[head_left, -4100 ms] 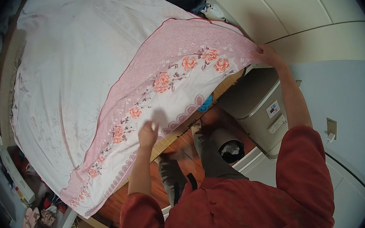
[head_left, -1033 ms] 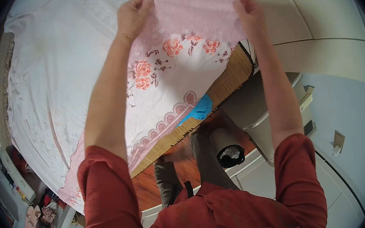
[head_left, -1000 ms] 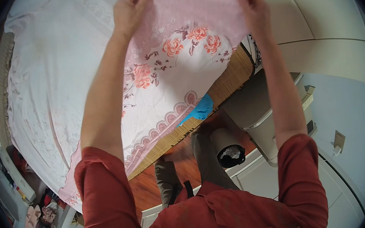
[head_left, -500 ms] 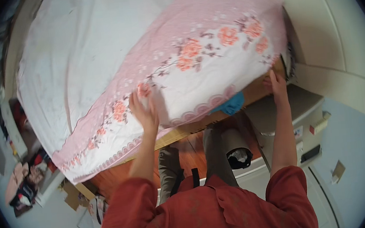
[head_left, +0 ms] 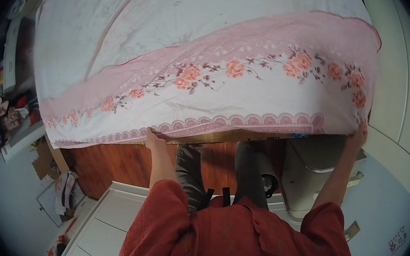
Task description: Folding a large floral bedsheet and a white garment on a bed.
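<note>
Hands pinch the scalloped lower hem of a pink cotton bedsheet with an orange rose border point(head_left: 241, 90), spread across a white mattress point(head_left: 179, 17). The left hand point(head_left: 153, 139) grips mid-hem; the right hand point(head_left: 358, 135) is closed on the far corner. Risk — only 2 grip points, so the slack edge between them could sag or slide off the wooden bed frame point(head_left: 114, 164).

single head view, looking steeply down, close over bed point(head_left: 156, 29) edge.
</note>
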Action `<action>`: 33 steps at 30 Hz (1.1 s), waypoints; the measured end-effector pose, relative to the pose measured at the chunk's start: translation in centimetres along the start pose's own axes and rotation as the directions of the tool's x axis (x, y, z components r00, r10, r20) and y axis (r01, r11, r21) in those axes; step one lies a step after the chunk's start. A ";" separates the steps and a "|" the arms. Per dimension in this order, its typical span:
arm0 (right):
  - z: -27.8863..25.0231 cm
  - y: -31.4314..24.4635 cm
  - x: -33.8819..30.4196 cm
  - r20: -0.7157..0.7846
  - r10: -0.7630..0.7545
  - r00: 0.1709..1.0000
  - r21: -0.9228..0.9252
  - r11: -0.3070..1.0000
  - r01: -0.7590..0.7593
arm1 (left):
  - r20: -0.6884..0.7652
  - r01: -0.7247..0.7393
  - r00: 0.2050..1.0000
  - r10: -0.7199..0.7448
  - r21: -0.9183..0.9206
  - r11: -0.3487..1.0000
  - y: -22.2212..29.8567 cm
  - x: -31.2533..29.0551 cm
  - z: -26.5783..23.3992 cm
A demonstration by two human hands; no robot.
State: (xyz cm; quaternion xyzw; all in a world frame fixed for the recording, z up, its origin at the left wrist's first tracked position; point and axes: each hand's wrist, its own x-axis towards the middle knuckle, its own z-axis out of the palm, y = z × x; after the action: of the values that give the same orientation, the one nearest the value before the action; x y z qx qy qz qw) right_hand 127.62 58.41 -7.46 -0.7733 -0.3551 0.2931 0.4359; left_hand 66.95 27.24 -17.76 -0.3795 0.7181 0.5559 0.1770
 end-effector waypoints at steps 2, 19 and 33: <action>-2.5 -1.1 -0.9 -0.023 -0.187 0.982 -0.105 0.977 0.183 | 0.008 0.018 1.000 -0.017 -0.032 0.999 0.4 0.4 -1.0; -3.7 -0.8 -2.9 -0.120 0.232 0.965 0.244 0.950 -0.197 | 0.911 -0.996 0.074 0.405 0.085 -0.008 6.8 -5.5 21.0; -5.1 -1.0 -4.0 0.192 0.305 0.933 0.452 0.816 -0.360 | 0.826 -0.997 -0.076 0.559 -0.053 -0.058 8.1 -6.4 24.7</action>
State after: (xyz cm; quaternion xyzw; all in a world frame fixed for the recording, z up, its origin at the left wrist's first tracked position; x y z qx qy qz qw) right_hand 128.86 53.19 -3.69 -0.6735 -0.1541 0.4856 0.5356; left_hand 60.96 53.26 -15.99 0.4860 0.7964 0.3429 0.1093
